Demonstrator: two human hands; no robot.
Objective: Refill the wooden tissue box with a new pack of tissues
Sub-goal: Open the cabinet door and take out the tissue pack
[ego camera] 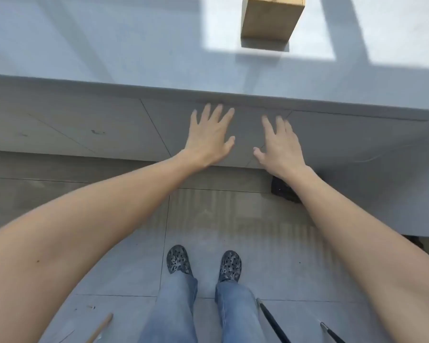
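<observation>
The light tan rectangular wooden tissue box (273, 18) sat at twelve o'clock in the view, on the pale grey-white tabletop (109, 45), partly cut off by the upper edge of the picture. A bright patch of sunlight fell across the surface around it, with a shadow just below its near face. No pack of tissues could be seen anywhere.

Both bare hands were stretched forward, palms down, short of the table's near edge and well apart from the box. The left hand (209, 139) lay at about eleven o'clock from the centre of the view, its fingers spread wide and holding nothing. The right hand (280, 144) lay just beside it at about one o'clock, fingers likewise spread and empty, the two thumbs pointing toward each other with a gap between them.

At six o'clock stood two dark, speckled perforated clogs (203, 263) under faded blue denim trouser legs (201, 313), on a grey tiled floor (295, 268). A tan wooden stick (100, 328) showed at seven o'clock, and two thin black rods (273, 320) at five o'clock.
</observation>
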